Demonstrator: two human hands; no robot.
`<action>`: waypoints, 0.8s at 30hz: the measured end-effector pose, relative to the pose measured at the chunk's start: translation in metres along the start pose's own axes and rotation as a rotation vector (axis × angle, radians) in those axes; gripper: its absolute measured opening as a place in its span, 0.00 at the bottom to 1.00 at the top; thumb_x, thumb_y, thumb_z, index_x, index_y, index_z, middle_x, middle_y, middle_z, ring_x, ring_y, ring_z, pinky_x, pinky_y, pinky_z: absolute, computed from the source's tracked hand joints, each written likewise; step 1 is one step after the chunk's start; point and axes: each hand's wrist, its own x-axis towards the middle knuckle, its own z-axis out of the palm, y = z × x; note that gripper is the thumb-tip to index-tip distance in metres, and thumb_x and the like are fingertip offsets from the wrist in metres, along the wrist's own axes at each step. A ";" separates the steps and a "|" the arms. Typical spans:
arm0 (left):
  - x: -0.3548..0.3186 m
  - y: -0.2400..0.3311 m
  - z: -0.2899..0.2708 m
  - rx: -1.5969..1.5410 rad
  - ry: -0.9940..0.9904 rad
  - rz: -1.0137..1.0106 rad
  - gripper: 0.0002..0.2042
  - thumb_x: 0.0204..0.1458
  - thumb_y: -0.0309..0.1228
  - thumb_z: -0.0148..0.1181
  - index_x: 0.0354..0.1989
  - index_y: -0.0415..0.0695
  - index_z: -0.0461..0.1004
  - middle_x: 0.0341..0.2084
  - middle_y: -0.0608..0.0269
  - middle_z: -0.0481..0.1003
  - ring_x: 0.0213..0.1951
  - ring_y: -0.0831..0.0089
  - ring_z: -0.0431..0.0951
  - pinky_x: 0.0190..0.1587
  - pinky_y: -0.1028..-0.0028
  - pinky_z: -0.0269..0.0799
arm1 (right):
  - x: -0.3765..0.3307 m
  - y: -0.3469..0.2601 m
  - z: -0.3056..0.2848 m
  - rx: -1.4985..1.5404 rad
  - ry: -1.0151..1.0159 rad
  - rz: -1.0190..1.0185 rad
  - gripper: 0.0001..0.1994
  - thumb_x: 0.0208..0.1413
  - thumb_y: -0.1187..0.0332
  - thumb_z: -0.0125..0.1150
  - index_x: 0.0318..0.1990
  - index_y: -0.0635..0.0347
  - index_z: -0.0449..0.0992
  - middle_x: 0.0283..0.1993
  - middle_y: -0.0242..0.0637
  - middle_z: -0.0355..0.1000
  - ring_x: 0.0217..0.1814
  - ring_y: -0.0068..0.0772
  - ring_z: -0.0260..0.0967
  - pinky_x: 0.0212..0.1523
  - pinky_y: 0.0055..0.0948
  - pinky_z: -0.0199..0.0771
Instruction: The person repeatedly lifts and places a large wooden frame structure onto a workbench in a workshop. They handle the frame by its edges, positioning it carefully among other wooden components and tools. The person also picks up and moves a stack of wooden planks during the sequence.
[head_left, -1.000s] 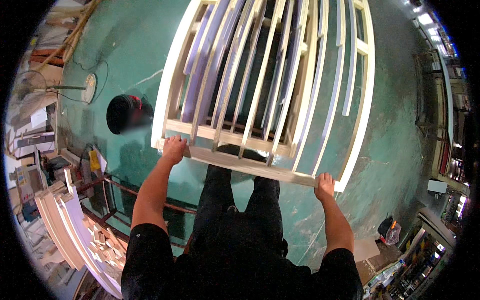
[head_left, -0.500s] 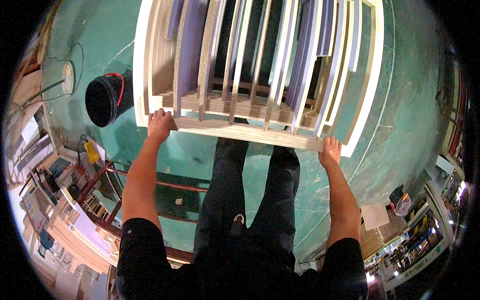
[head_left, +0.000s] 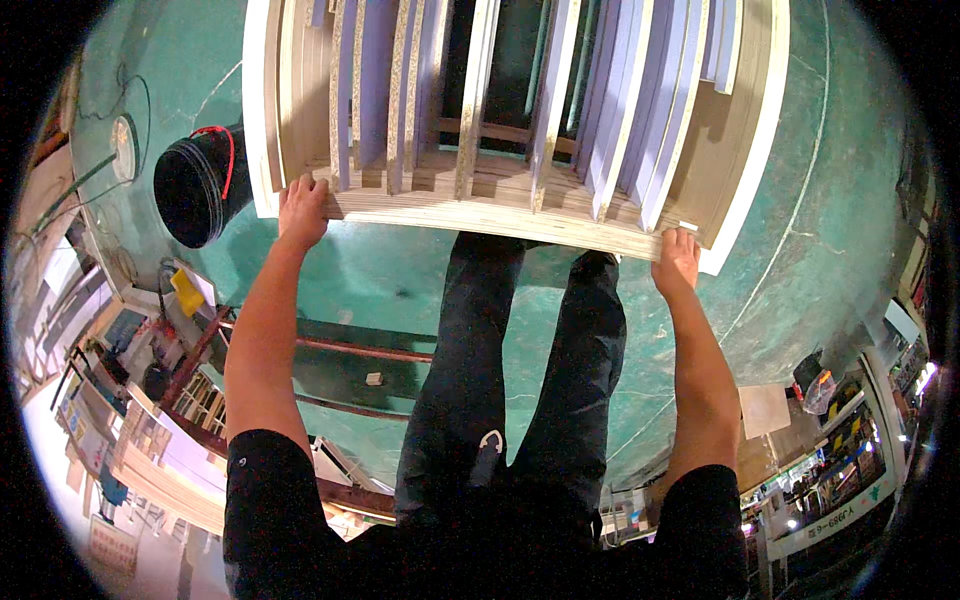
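Note:
A large light-wood frame (head_left: 500,219), with several upright boards (head_left: 473,100) standing across its inside, fills the upper middle of the view. Some of the boards have pale purple faces and rough chipboard edges. At the near left corner my left hand (head_left: 304,208) is closed over the frame's front edge. My right hand (head_left: 678,258) grips the same edge near its right corner. Both arms reach forward, and the fingers' undersides are hidden by the wood. My legs (head_left: 455,340) are just behind the near edge, with the feet partly hidden under the frame.
A black bucket (head_left: 190,195) with a red handle is at the frame's left. On the green floor (head_left: 770,310) lies a small wooden block (head_left: 374,379) beside a reddish metal bar (head_left: 365,350). Shelving with tools (head_left: 840,450) stands at lower right, stacked boards (head_left: 170,490) at lower left.
The frame's near edge has come up higher in view, and more of its inside shows. Both hands have moved with it, still gripping.

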 end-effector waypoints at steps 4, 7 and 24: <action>0.004 -0.001 0.004 -0.037 0.017 0.030 0.19 0.44 0.22 0.64 0.46 0.50 0.72 0.46 0.59 0.71 0.56 0.54 0.71 0.59 0.55 0.64 | 0.005 -0.004 -0.004 0.002 0.024 0.009 0.26 0.41 0.75 0.70 0.51 0.57 0.69 0.55 0.43 0.67 0.63 0.50 0.64 0.66 0.49 0.63; 0.005 -0.002 0.012 -0.012 -0.026 -0.002 0.18 0.45 0.23 0.64 0.46 0.51 0.72 0.46 0.60 0.71 0.55 0.56 0.71 0.60 0.54 0.64 | 0.008 -0.009 -0.005 0.007 -0.043 0.037 0.26 0.41 0.75 0.70 0.51 0.57 0.69 0.56 0.42 0.67 0.64 0.50 0.64 0.66 0.48 0.63; 0.004 0.004 0.029 -0.006 0.031 0.004 0.23 0.49 0.24 0.62 0.56 0.50 0.69 0.57 0.59 0.70 0.63 0.55 0.67 0.66 0.55 0.61 | 0.010 -0.008 -0.007 -0.048 -0.053 -0.032 0.32 0.45 0.69 0.72 0.60 0.54 0.68 0.62 0.38 0.67 0.69 0.44 0.62 0.72 0.48 0.57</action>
